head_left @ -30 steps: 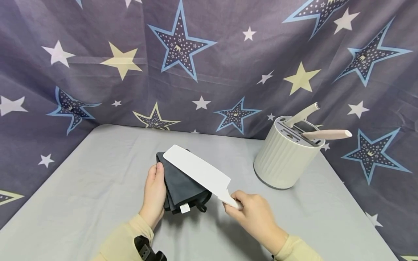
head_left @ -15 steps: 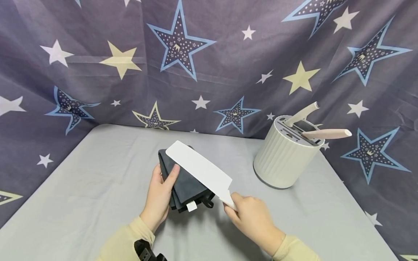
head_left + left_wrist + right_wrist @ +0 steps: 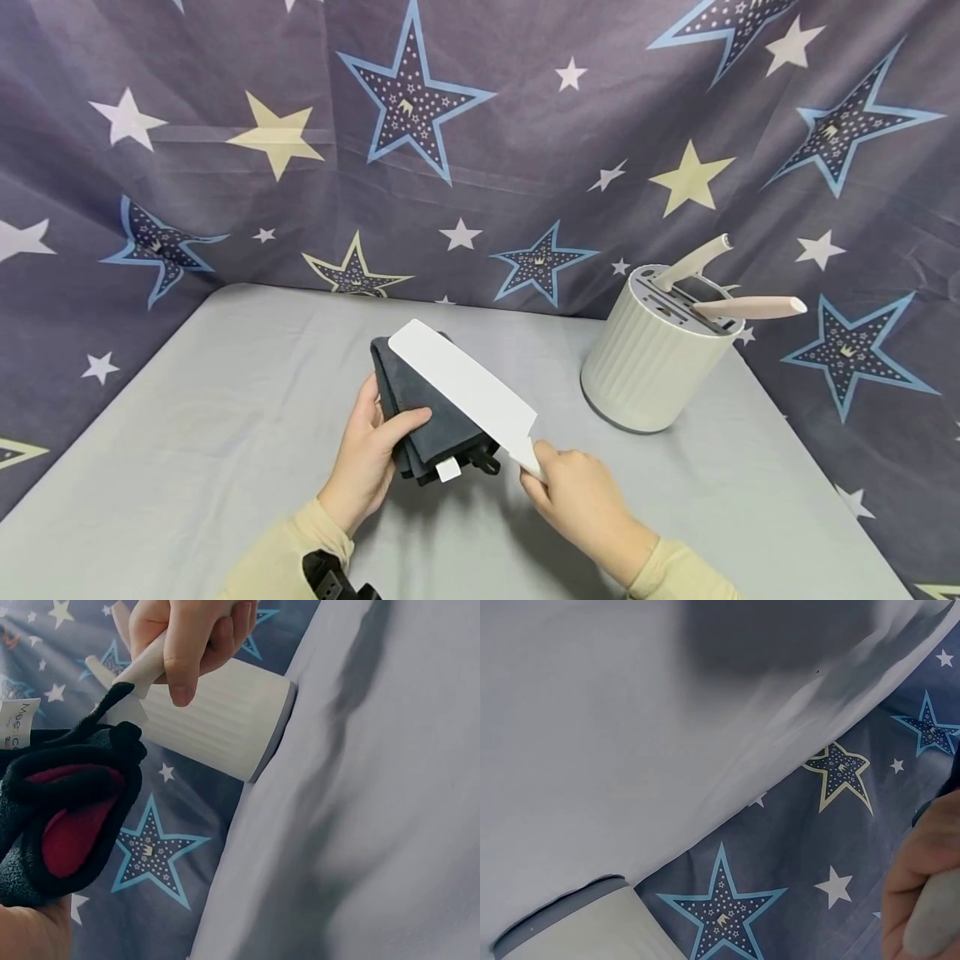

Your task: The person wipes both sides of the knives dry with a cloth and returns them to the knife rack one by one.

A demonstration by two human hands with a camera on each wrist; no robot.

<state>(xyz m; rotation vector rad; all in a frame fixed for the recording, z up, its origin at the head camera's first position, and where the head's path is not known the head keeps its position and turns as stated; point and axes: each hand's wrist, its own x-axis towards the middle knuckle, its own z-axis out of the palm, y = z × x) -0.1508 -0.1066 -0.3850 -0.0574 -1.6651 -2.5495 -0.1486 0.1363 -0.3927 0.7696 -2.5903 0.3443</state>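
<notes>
A folded dark grey cloth with a white tag is held by my left hand, its thumb lying on the upper face. Across the cloth's right side lies the broad white blade of a cleaver. My right hand grips the cleaver's pale handle. In the left wrist view the cloth shows a red inner layer between its dark folds, and the right hand curls round the handle. Only the handle's end and part of the right hand appear in the right wrist view.
A ribbed cream knife block stands at the back right of the grey-covered table. Two handles, one cream and one pinkish, stick out of its top. A star-patterned curtain hangs behind.
My left thumb has moved from the cloth's left edge onto its upper face, then lower along it. Cloth and cleaver have shifted slightly right and away. The right hand keeps its grip.
</notes>
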